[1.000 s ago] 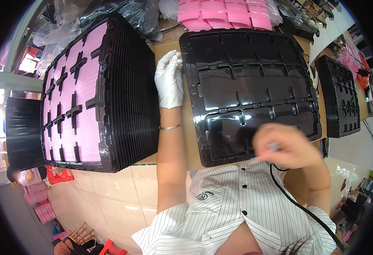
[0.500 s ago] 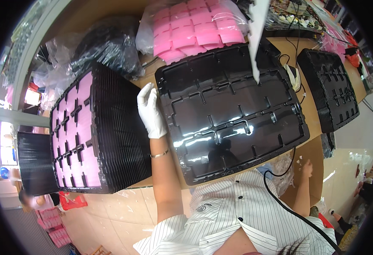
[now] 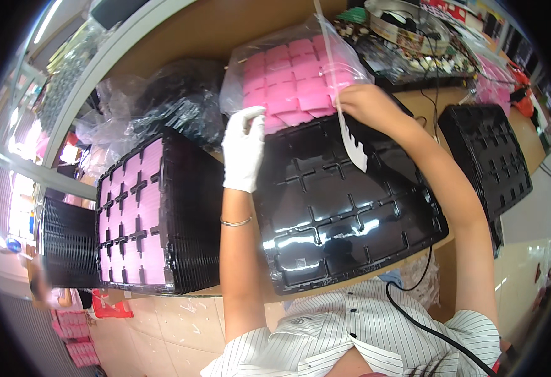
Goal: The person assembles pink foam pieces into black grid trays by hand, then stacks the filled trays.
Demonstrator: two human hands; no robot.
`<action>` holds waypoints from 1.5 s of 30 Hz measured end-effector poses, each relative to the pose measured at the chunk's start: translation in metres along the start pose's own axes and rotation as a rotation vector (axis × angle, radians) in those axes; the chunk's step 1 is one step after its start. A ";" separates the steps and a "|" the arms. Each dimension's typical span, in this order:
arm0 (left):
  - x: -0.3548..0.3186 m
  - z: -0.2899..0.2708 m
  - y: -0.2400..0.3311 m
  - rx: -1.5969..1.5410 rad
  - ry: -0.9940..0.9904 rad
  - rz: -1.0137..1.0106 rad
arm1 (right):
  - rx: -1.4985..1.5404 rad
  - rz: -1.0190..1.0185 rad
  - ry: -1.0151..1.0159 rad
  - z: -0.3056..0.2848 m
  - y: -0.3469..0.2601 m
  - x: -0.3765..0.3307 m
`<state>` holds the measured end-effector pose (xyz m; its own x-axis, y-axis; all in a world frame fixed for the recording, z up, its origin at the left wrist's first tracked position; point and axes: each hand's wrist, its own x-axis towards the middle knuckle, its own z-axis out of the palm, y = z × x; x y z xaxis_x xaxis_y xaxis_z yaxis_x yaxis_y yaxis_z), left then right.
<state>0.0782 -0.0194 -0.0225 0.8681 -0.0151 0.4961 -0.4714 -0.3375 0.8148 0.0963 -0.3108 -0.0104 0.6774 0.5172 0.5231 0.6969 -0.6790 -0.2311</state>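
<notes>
My left hand, in a white glove, reaches forward with its fingers spread and its fingertips at the near edge of a clear plastic bag of pink pads. My bare right hand lies at the bag's lower right edge with its fingers curled out of sight. Under both forearms a large black moulded tray with empty compartments rests on the table. A white notched strip hangs in front of the tray, just below my right hand.
A tall stack of black trays filled with pink pads stands at the left, with crumpled plastic bags behind it. Another black tray stack sits at the right. A black cable runs across my striped shirt.
My left hand left the tray's left edge and moved forward to the bag. My right hand rose from near my body to the bag. The view tilted toward the back of the table.
</notes>
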 end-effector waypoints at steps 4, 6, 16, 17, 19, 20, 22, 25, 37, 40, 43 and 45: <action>-0.001 0.003 -0.008 0.026 -0.023 -0.025 | -0.219 -0.026 -0.226 0.090 0.058 0.052; -0.004 0.000 -0.009 0.028 -0.070 -0.084 | -0.365 -0.083 -0.242 0.100 0.068 0.053; 0.021 0.006 0.007 0.027 -0.297 -0.131 | 0.109 0.153 -0.387 0.085 0.094 0.079; 0.025 0.012 0.004 0.028 -0.298 -0.128 | 0.129 0.183 -0.351 0.086 0.094 0.081; 0.033 0.026 0.007 0.188 -0.679 -0.076 | 0.203 0.336 -0.237 0.089 0.092 0.088; 0.035 0.037 0.002 0.071 -0.766 -0.063 | 0.203 0.338 -0.235 0.088 0.091 0.090; 0.041 0.050 0.010 0.250 -0.863 0.023 | 0.186 0.424 -0.206 0.087 0.090 0.094; 0.044 0.062 0.016 0.278 -0.873 0.009 | 0.168 0.479 -0.338 0.089 0.093 0.100; 0.049 0.088 -0.004 0.241 -0.748 0.121 | 0.217 0.446 -0.101 0.100 0.119 0.094; 0.057 0.097 -0.031 0.708 -0.783 0.137 | 0.287 0.387 0.126 0.075 0.057 0.109; 0.064 0.104 -0.021 0.763 -0.730 0.056 | 0.313 0.255 0.359 0.041 0.038 0.082; 0.063 0.097 -0.019 0.693 -0.635 0.105 | 0.287 0.124 0.418 0.024 0.022 0.062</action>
<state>0.1564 -0.1049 -0.0356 0.8446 -0.5182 0.1343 -0.5322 -0.7860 0.3144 0.1594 -0.2813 -0.0032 0.6478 0.1496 0.7470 0.6937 -0.5212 -0.4972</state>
